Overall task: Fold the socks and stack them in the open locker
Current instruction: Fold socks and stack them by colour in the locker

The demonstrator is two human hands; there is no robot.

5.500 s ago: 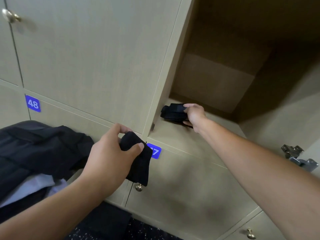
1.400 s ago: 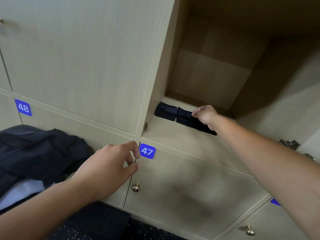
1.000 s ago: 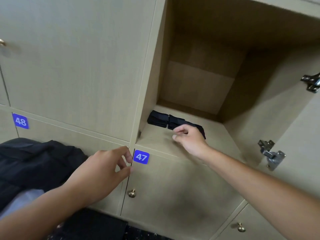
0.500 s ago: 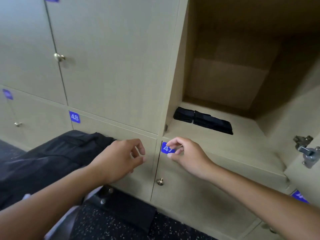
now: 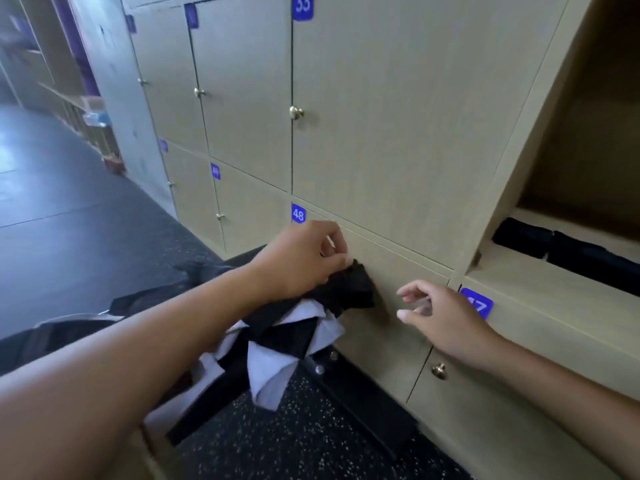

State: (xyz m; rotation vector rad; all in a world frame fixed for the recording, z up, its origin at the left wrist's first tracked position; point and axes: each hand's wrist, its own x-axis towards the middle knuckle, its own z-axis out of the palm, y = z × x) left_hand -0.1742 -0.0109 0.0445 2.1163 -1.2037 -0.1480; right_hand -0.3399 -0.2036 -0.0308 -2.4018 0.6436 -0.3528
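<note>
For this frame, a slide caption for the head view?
Left hand pinches a black sock from the clothes pile; right hand reaches empty; folded socks lie in the open locker.

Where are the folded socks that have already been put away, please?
In the head view, the folded black socks lie side by side at far right on the floor of the open locker, above and right of the blue number plate.

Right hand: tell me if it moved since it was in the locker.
Yes. The right hand has come out of the open locker and now hovers below it, by the number plate.
</note>
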